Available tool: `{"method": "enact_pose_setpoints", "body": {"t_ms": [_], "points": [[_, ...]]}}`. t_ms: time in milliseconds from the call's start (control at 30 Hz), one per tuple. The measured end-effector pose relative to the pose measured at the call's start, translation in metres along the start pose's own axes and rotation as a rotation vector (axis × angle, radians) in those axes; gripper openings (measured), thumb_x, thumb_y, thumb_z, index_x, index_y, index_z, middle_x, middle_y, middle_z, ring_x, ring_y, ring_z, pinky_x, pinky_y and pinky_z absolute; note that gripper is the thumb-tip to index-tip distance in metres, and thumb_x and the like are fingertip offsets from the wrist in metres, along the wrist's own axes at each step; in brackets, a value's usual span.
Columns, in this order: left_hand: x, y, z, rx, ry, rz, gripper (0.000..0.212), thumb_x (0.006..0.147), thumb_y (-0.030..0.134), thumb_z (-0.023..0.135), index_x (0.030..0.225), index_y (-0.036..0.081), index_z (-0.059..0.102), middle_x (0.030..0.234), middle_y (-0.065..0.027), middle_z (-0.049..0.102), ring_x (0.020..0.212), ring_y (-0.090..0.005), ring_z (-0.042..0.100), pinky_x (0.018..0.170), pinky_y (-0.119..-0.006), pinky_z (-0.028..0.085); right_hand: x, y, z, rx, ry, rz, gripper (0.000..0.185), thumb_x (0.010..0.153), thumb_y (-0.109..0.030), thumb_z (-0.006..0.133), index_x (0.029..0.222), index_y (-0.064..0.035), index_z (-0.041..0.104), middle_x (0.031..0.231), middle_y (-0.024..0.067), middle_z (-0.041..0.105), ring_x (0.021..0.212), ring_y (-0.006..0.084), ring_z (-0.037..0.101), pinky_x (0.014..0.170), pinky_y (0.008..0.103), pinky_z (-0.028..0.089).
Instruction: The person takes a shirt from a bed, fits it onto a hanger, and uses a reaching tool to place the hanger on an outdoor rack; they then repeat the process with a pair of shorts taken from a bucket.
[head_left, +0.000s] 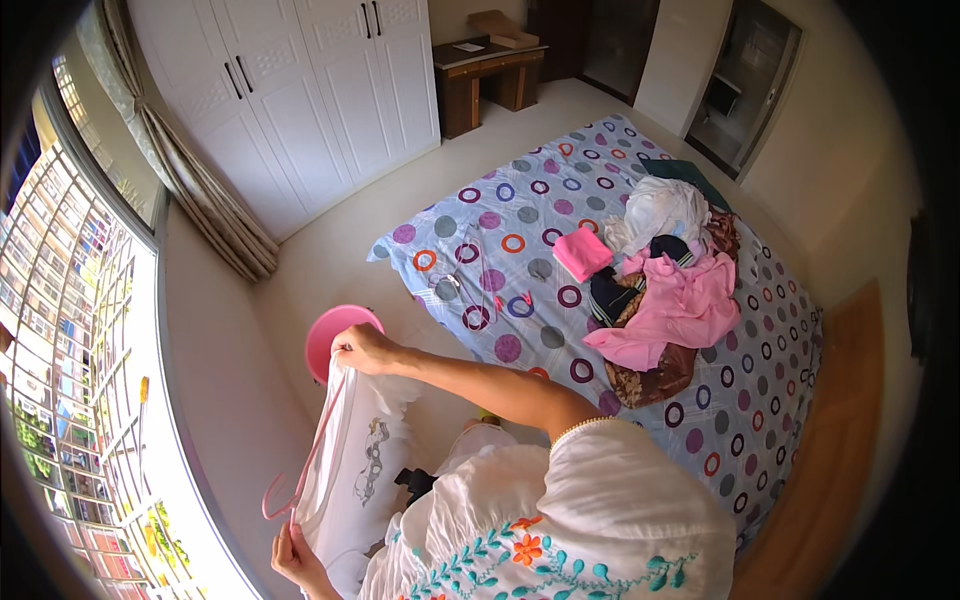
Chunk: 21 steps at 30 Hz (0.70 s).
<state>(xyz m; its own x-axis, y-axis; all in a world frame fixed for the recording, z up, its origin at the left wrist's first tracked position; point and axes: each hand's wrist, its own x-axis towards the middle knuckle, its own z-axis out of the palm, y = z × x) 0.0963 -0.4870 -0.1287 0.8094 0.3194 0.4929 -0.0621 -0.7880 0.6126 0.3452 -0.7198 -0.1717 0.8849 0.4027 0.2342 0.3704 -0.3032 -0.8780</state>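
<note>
A white garment (382, 420) with a dark printed figure hangs between my hands, draped over a pink clothes hanger (306, 480). My right hand (365, 349) reaches out across the view and pinches the garment's upper corner at one end of the hanger. Lower down, my left hand (300, 559) grips the hanger and cloth just below the bare hook. The hanger's other end is hidden. A pink bucket (324, 330) stands on the floor behind my right hand, which partly covers it; what it holds cannot be seen.
On the bed (555, 337) lie a pink garment (667, 307), a folded pink cloth (583, 255), white clothing (664, 210), dark clothes, pink clips (527, 298) and a thin hanger. A barred window (82, 375) is at left, a white wardrobe (300, 97) and a desk (487, 64) beyond.
</note>
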Motion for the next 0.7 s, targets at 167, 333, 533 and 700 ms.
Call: {"method": "enact_pose_setpoints", "body": {"t_ms": [167, 333, 533, 700], "points": [[0.006, 0.001, 0.012, -0.288, 0.002, -0.270, 0.018, 0.073, 0.011, 0.059, 0.065, -0.005, 0.056, 0.052, 0.0024, 0.045, 0.048, -0.0040, 0.034, 0.043, -0.018, 0.022, -0.007, -0.021, 0.014, -0.395, -0.103, -0.176, 0.017, 0.064, -0.008, 0.047, 0.052, 0.0042, 0.048, 0.057, 0.0220, 0.050, 0.056, 0.0335, 0.053, 0.053, 0.0379, 0.041], [0.004, -0.029, -0.020, -0.285, -0.124, -0.526, 0.018, 0.070, 0.006, 0.060, 0.083, -0.007, 0.056, 0.075, -0.0086, 0.055, 0.067, -0.0143, 0.049, 0.058, -0.023, 0.039, 0.001, -0.029, 0.016, -0.485, -0.332, -0.325, 0.012, 0.063, -0.012, 0.048, 0.062, -0.0036, 0.057, 0.065, 0.0154, 0.052, 0.068, 0.0287, 0.054, 0.062, 0.0371, 0.044], [0.013, -0.027, -0.035, -0.193, -0.089, -0.418, 0.021, 0.069, 0.004, 0.060, 0.086, -0.008, 0.056, 0.081, -0.0128, 0.057, 0.072, -0.0184, 0.053, 0.063, -0.026, 0.044, -0.013, -0.046, 0.000, -0.424, -0.302, -0.586, 0.024, 0.059, -0.030, 0.064, 0.062, -0.0078, 0.055, 0.063, 0.0061, 0.052, 0.073, 0.0230, 0.050, 0.060, 0.0354, 0.041], [0.020, -0.022, -0.045, -0.108, -0.023, -0.191, 0.022, 0.068, 0.005, 0.061, 0.086, -0.008, 0.055, 0.080, -0.0133, 0.057, 0.071, -0.0183, 0.053, 0.063, -0.026, 0.044, -0.019, -0.082, 0.006, -0.269, -0.343, -0.722, 0.023, 0.060, -0.024, 0.064, 0.058, -0.0056, 0.051, 0.056, 0.0040, 0.052, 0.064, 0.0210, 0.050, 0.056, 0.0329, 0.040]]}}
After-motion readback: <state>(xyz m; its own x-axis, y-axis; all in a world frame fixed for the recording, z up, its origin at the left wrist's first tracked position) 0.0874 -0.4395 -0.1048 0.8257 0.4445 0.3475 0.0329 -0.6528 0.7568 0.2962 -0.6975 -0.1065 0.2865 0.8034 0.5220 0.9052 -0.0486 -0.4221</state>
